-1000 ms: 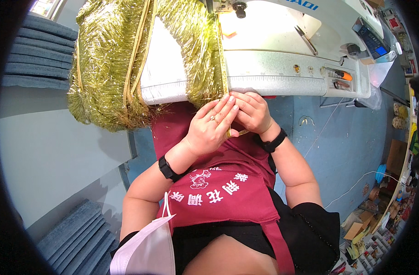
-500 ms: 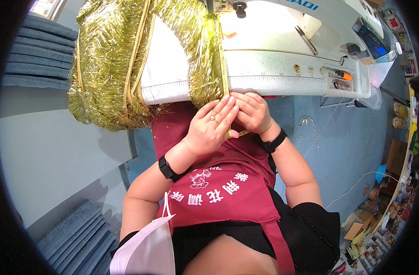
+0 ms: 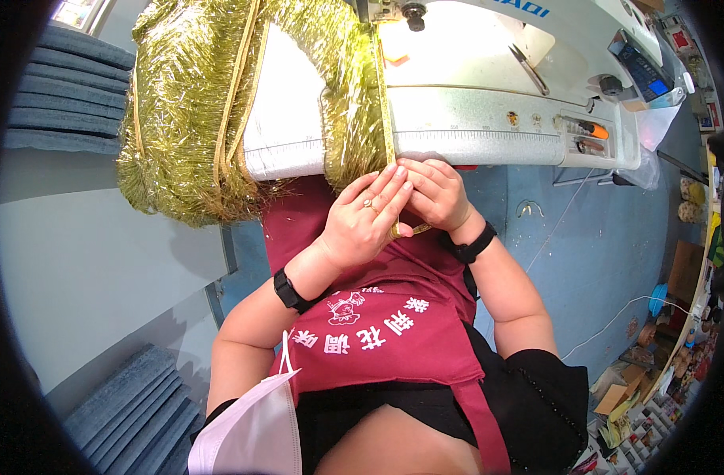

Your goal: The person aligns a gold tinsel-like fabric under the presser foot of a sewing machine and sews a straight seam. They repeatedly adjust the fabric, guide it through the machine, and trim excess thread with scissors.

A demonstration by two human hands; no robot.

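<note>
At the front edge of the sewing machine table point(image 3: 457, 142), my left hand point(image 3: 366, 218) and my right hand point(image 3: 439, 192) meet with their fingertips together. Both are closed on the narrow woven edge band point(image 3: 385, 111) of a gold tinsel fringe point(image 3: 352, 131). That band runs straight up from my fingers to the needle area of the sewing machine point(image 3: 386, 11). A short end of it shows below my fingers, and the exact grip is hidden beneath them. The shiny strands spread to the left of the band, above my left hand.
A large heap of gold tinsel fringe point(image 3: 184, 111) hangs over the table's left side. Thread snips point(image 3: 530, 70) lie on the machine bed. An orange-handled tool point(image 3: 591, 128) sits in a tray at the right. Stacks of blue-grey fabric point(image 3: 69, 91) stand at the left.
The tinsel strands between my hands and the machine have shifted slightly, with a fold now showing at their left edge. Both hands stay in the same place.
</note>
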